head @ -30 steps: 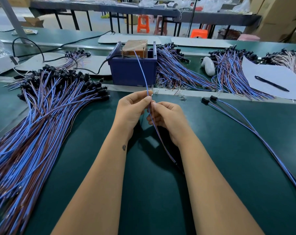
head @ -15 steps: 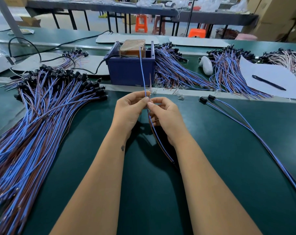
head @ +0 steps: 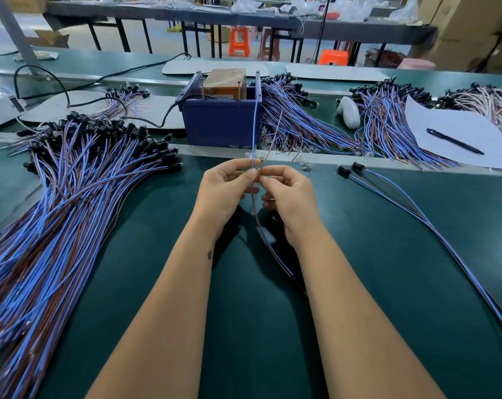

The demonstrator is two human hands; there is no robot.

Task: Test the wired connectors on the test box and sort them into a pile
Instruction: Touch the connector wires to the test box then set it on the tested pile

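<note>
A blue test box with a brown block inside stands at the table's middle back. My left hand pinches a thin blue wire that rises toward the box's top. My right hand pinches the paired brown wire just beside it. Both strands run down between my wrists and out of sight under my right forearm. A large pile of blue-and-brown wired connectors with black heads lies at the left. A couple of wired connectors lie at the right.
More wire bundles lie behind the box and further right. A white sheet with a black pen sits at the far right. A white object and a black cable lie at the back.
My hands have drawn closer together and lifted slightly. The blue wire's upper end has shifted from the box's middle toward its right side, and the brown strand now stands apart.
</note>
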